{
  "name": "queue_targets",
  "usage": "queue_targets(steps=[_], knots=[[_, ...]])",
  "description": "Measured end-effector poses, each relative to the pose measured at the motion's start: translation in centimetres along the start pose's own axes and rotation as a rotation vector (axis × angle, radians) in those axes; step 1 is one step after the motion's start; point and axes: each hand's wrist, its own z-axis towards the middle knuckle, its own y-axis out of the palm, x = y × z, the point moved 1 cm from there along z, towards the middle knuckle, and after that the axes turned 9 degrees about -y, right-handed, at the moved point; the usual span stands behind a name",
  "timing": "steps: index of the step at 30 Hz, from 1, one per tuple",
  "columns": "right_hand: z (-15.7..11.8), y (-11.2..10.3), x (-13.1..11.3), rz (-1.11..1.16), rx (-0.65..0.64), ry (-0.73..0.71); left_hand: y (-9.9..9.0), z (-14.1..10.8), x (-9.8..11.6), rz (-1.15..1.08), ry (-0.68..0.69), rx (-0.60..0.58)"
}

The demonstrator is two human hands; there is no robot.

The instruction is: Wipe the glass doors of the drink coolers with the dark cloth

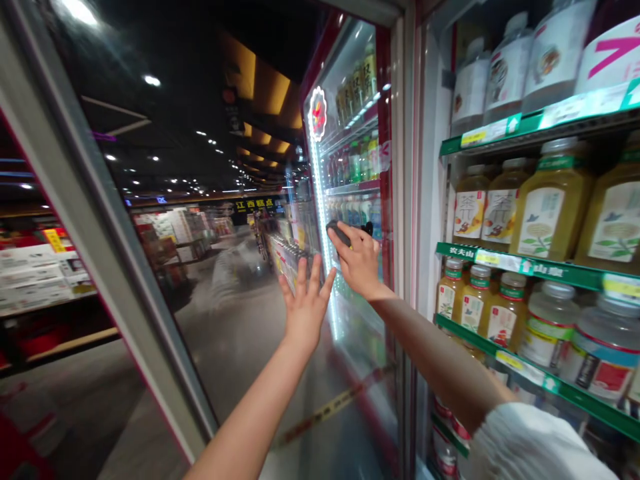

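Note:
A glass fridge door stands swung open in front of me. My left hand is at the inner face of the glass, fingers spread, holding nothing. Just right of it and a little higher, my right hand has its fingers closed on a small dark, rounded object up against the pane. The fingers cover part of this object, so I cannot tell its exact kind. A dark spot beyond the right fingers is blurred.
Fridge shelves with bottled drinks stand close on the right. The metal door frame slants down on the left. Through the glass show another lit drinks fridge, a shop aisle and stacked white boxes.

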Motion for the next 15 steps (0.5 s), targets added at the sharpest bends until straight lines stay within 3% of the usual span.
queue_targets(steps=[2,4,7,9,12,15], knots=[[-1.7,-0.1,-0.6,0.031,-0.036,-0.082,-0.3,-1.0,-1.3,0.005,0.071,-0.004],[-2.4,0.0,-0.2,0.026,-0.002,-0.019,-0.8,-2.6,-3.1,0.019,0.113,-0.007],[-0.4,0.3,-0.1,-0.012,0.131,0.199,-1.7,-5.2,-5.6,0.078,0.018,-0.007],[1.7,0.5,-1.4,-0.017,0.175,0.237,-2.2,-6.4,-6.7,0.122,-0.065,-0.025],[2.4,0.5,-4.5,0.006,0.098,0.104,-2.6,-7.0,-7.1,0.139,-0.096,-0.07],[-0.7,0.4,-6.7,0.064,-0.025,-0.099,-2.7,-7.0,-7.0,0.12,-0.083,-0.085]])
